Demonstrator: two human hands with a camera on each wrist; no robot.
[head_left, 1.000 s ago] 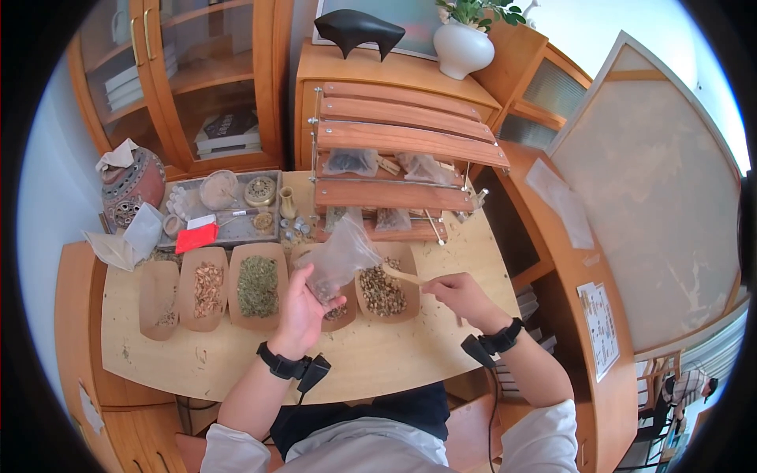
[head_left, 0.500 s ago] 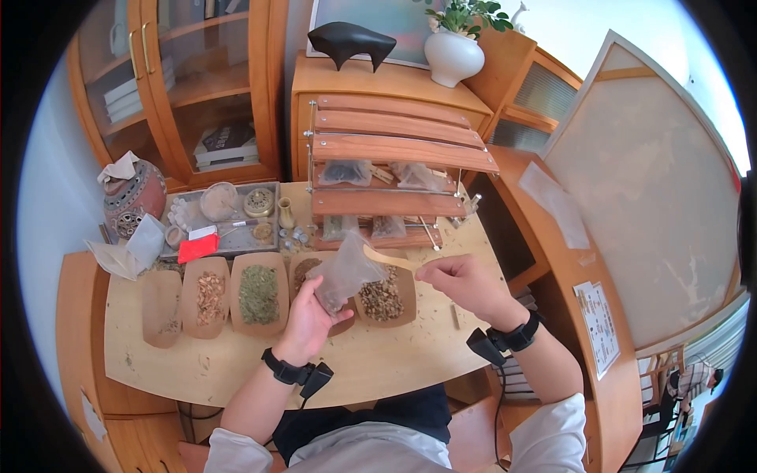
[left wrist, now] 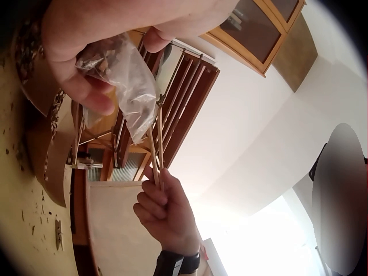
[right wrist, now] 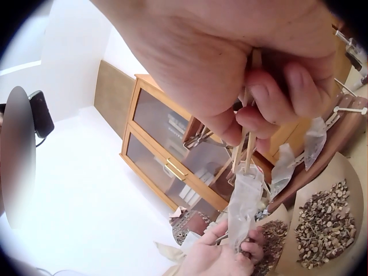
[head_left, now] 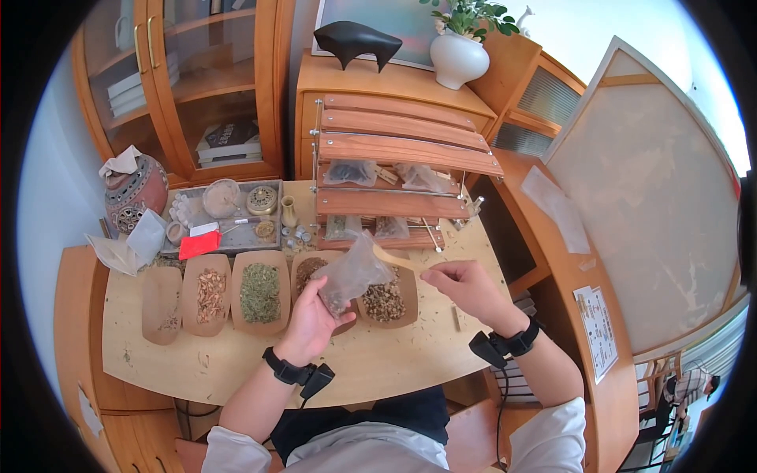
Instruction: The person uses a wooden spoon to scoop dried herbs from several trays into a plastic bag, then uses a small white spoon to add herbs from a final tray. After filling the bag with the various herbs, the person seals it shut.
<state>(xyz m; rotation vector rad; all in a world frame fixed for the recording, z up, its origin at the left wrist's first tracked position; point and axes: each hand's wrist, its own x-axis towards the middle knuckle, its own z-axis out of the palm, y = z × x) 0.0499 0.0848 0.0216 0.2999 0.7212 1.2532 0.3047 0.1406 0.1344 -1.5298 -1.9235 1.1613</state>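
Note:
My left hand (head_left: 310, 323) holds a clear plastic bag (head_left: 355, 272) from below, fingers and thumb round its lower end. Dark dried bits show at the bag's bottom in the left wrist view. My right hand (head_left: 471, 292) pinches pale wooden tongs (left wrist: 160, 144), their two thin arms close together. The tongs' tips are at the bag's mouth in both wrist views. Below the bag stands a brown paper tray (head_left: 408, 285) of chopped dried pieces (right wrist: 328, 224). The bag and left hand partly cover another tray, whose brown contents (head_left: 309, 270) show at the back.
Further left are trays with green dried leaves (head_left: 260, 293), orange-brown chips (head_left: 210, 296) and a few scraps (head_left: 168, 322). Behind them stand a grey tray (head_left: 272, 193) of small pots and a slatted wooden rack (head_left: 394, 202) with bags. A wooden clothespin (left wrist: 59, 234) lies on the table.
The tongs have risen from over the right-hand paper tray to the mouth of the bag. My right hand has lifted slightly. My left hand keeps its hold on the bag.

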